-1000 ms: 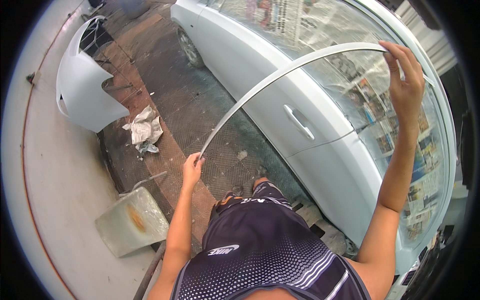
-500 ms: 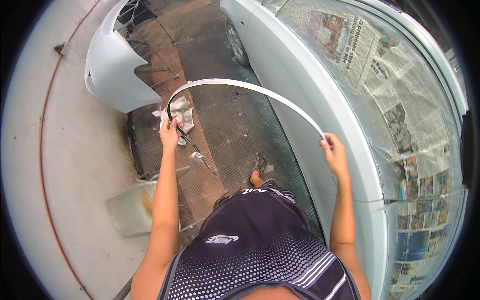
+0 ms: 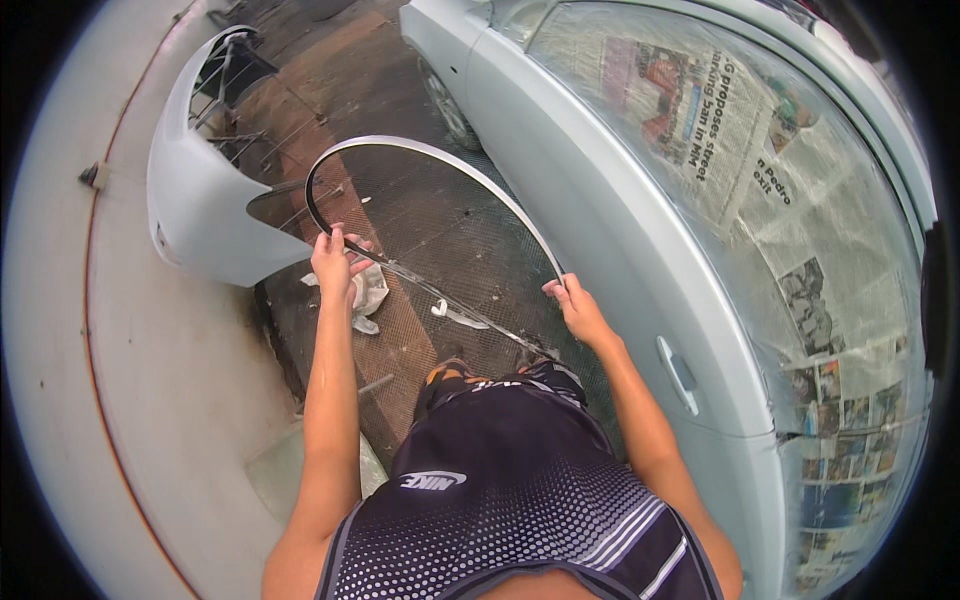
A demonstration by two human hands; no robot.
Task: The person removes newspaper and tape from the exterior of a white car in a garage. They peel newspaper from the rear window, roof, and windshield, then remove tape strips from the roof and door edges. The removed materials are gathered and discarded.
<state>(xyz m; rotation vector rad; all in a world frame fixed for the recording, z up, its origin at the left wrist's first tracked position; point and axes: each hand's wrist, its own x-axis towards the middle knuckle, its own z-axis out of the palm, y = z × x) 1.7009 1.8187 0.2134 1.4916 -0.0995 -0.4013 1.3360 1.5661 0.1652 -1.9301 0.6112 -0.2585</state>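
A long, thin flexible trim strip (image 3: 385,140), pale silver outside and black inside, bends into a wide arch in front of me. My left hand (image 3: 338,262) has its thumb and fingers closed round the strip on the left, some fingertips spread past it. From there a dark, thin tail of the strip slants down right toward my feet. On the right side of the arch, my right hand (image 3: 578,308) pinches the strip between thumb and fingers, close beside the pale car door (image 3: 600,210).
Newspaper sheets under clear plastic (image 3: 740,160) cover the car's windows. A door handle (image 3: 678,375) sits right of my forearm. At left, a pale bumper (image 3: 195,200) rests on a metal frame by the whitish wall (image 3: 130,400). Crumpled white paper or cloth (image 3: 370,295) lies on the floor.
My right hand has moved left and slightly down, narrowing the arch. My left hand has shifted slightly left. The view has turned, and the car's door handle now shows.
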